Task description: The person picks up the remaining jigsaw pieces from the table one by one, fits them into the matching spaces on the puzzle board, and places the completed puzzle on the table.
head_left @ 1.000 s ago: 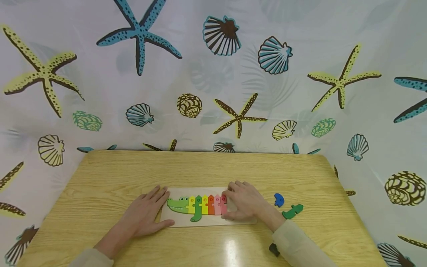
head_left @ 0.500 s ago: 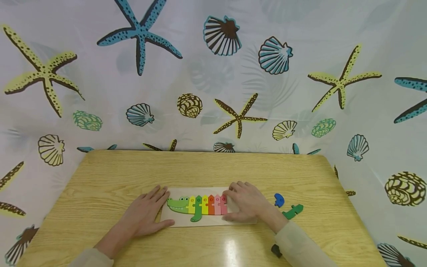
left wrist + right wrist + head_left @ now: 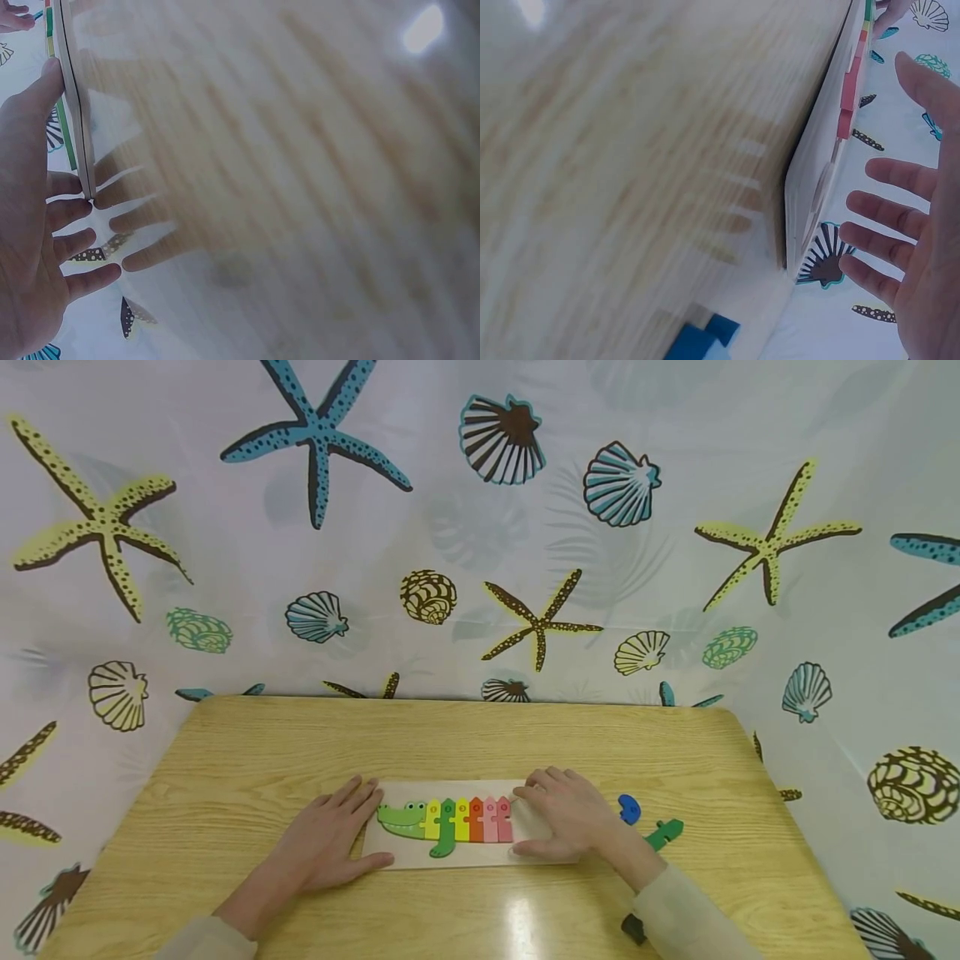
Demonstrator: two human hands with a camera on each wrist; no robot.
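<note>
A pale puzzle board (image 3: pixel 480 858) lies on the table, holding a crocodile puzzle. Its green head (image 3: pixel 403 818) sits at the left, followed by a row of yellow, green, orange and pink pieces (image 3: pixel 497 820). My left hand (image 3: pixel 322 839) rests at the board's left end, fingers straight, thumb along the near edge. Over the board's right end hovers my right hand (image 3: pixel 570 814), its fingers spread and apart from the board in the right wrist view, nothing between them. Right of that hand lie a blue piece (image 3: pixel 629 810) and a green leg piece (image 3: pixel 665 834), partly covered by the wrist.
A small black object (image 3: pixel 633 929) lies beside the right sleeve at the table's near side. The wooden table (image 3: pixel 315 735) meets a white curtain (image 3: pixel 480 543) printed with shells and starfish at the back and sides.
My right hand has drawn back from the last pink piece, moving slightly right and uncovering it. The left hand stays in place on the board.
</note>
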